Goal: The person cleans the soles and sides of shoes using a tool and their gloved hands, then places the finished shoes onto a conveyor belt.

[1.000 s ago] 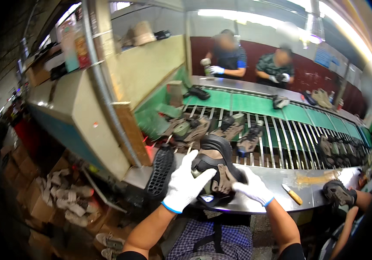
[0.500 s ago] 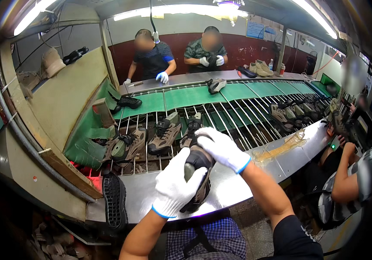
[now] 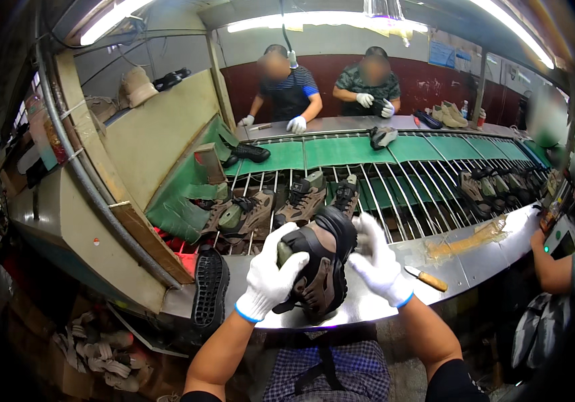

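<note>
A brown and black shoe [image 3: 321,268] with a black sole is held tilted over the metal ledge at the middle. My left hand [image 3: 272,271], in a white glove, is closed round its left side, by the green last showing at the shoe's opening. My right hand [image 3: 378,264], also gloved, is beside the sole on the right with its fingers apart; whether its fingertips touch the sole I cannot tell. A loose black outsole [image 3: 210,288] leans at the ledge's left end. To the right of my right hand lies a wooden-handled knife [image 3: 428,278].
Behind the ledge, several shoes on lasts [image 3: 301,197] stand on a rack of metal rods [image 3: 394,201]. A green belt [image 3: 341,153] runs beyond. Two gloved people sit across; another person's arm [image 3: 555,268] is at right. A wooden partition [image 3: 160,127] bounds the left.
My right hand has come off the top of the shoe to its right side and opened. The shoe has turned, showing its side and sole edge. The knife has come into sight. The view has shifted left.
</note>
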Available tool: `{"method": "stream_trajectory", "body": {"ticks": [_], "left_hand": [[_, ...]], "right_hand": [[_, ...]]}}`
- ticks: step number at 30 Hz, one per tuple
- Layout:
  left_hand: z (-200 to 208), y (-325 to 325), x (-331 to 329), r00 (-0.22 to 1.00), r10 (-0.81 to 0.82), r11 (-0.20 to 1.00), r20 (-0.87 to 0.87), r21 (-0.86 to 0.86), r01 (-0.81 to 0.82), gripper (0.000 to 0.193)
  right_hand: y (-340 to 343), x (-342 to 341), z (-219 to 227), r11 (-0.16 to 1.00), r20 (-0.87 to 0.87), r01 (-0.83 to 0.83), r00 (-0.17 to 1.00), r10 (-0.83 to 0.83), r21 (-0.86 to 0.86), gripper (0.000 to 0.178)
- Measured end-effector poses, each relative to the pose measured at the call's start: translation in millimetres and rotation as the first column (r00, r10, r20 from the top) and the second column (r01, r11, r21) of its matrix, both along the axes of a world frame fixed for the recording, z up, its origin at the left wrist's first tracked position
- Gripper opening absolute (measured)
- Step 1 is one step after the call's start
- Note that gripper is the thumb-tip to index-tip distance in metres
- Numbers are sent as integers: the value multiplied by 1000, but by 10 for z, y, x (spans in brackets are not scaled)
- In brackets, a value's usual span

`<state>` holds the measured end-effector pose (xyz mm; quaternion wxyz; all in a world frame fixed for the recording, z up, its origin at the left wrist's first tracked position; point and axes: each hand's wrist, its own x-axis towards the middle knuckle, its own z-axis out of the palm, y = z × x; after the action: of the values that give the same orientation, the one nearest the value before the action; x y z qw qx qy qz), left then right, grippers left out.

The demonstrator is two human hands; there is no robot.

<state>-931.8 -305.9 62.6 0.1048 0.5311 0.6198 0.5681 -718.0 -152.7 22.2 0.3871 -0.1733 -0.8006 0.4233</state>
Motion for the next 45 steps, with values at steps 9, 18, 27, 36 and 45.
{"method": "stream_trajectory", "body": {"ticks": [9, 18, 27, 36, 45], "left_hand": [[-271, -334, 786, 913, -113, 936, -393, 267, 230, 84], [-704, -482, 1444, 709, -309, 800, -634, 230, 554, 51], [-604, -548, 1082, 703, -386, 769, -597, 212, 603, 37], [-570, -664, 933, 694, -394, 846, -602, 57, 530, 43], [-480, -563, 567, 800, -230, 930, -555, 117, 348, 74]], "right_hand": [[-291, 692, 261, 899, -214, -356, 927, 306, -254, 56], [-1164, 1595, 21, 837, 64, 112, 994, -92, -536, 47], [-1259, 1513, -130, 510, -145, -170, 985, 88, -843, 99], [-1042, 1207, -124, 530, 37, -37, 991, 129, -847, 80], [-1017, 1100, -628, 32, -112, -112, 994, 6, -993, 63]]}}
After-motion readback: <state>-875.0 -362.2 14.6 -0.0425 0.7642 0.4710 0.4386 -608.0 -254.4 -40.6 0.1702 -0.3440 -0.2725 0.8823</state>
